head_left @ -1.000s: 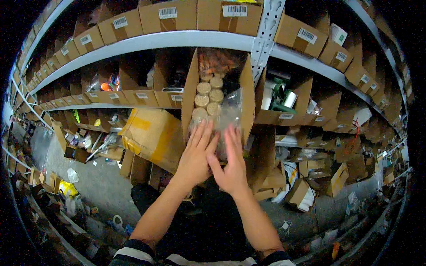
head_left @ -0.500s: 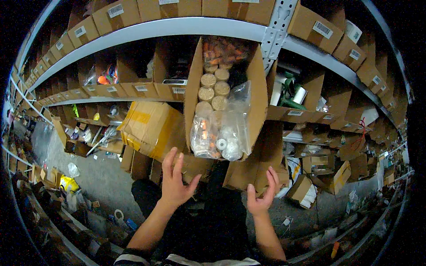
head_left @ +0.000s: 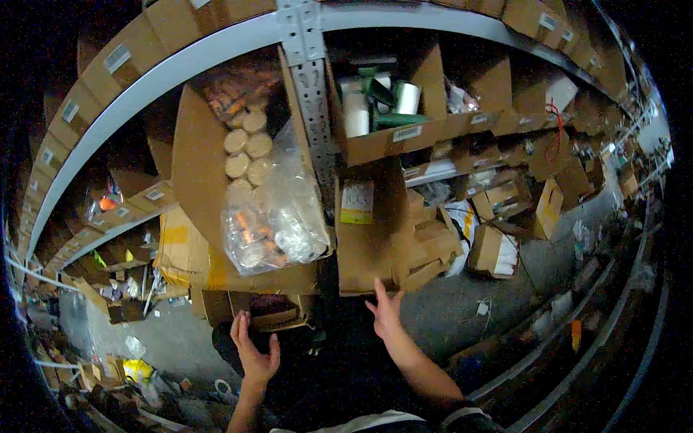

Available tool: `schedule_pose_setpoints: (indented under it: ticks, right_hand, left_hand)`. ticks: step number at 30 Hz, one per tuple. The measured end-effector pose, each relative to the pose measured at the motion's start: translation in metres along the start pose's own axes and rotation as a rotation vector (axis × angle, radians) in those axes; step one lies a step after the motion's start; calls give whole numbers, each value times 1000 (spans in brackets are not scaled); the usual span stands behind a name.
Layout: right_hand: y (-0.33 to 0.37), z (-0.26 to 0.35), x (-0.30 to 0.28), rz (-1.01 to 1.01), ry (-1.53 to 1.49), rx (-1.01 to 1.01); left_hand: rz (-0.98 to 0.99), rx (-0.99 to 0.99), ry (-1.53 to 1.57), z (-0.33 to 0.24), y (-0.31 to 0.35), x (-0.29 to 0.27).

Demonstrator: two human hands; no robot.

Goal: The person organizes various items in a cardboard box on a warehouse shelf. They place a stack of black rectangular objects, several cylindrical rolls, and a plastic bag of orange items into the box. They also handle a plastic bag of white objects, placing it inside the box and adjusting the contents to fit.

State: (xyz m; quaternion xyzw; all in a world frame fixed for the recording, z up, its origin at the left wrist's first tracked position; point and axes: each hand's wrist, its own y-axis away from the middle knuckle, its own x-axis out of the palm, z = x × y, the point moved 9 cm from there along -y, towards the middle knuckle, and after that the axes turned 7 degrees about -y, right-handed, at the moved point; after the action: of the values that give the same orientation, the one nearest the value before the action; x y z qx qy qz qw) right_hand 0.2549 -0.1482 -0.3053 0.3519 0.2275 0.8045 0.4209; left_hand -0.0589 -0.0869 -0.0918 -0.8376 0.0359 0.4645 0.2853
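A tall open cardboard box leans out from a grey metal shelf rack, and everything here is placed against that box. Inside it, a column of round tan lids runs down the middle, and a clear plastic bag of small jars and orange-capped pieces bulges over its lower front edge. Below the box's bottom left corner, the left hand is raised with palm forward and fingers spread wide, holding nothing and touching nothing. Below and to the right of the box, the right hand is also open with fingers spread, empty, its fingertips just under a second brown carton that stands just beside the box on its right; whether they touch that carton cannot be told. Above and right of the box, a shelf bin holds white and green rolls. Left of the box, a yellow-taped carton sits tilted. Further right of the box, more small cardboard bins line the shelves, and loose cartons lie on the grey floor beneath.
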Motion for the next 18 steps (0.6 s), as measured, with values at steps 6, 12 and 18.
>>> schedule_pose_setpoints:
  ticks: [6, 12, 18]
  right_hand:
    - [-26, 31, 3, -171, 6, 3]
    - [-62, 61, 0, -140, 28, -5]
    - [-141, 63, 26, -102, 117, -87]
  left_hand:
    - [149, -50, 71, -6, 13, 19]
    - [168, -55, 26, -11, 15, 23]
    - [248, -80, 70, -11, 16, 31]
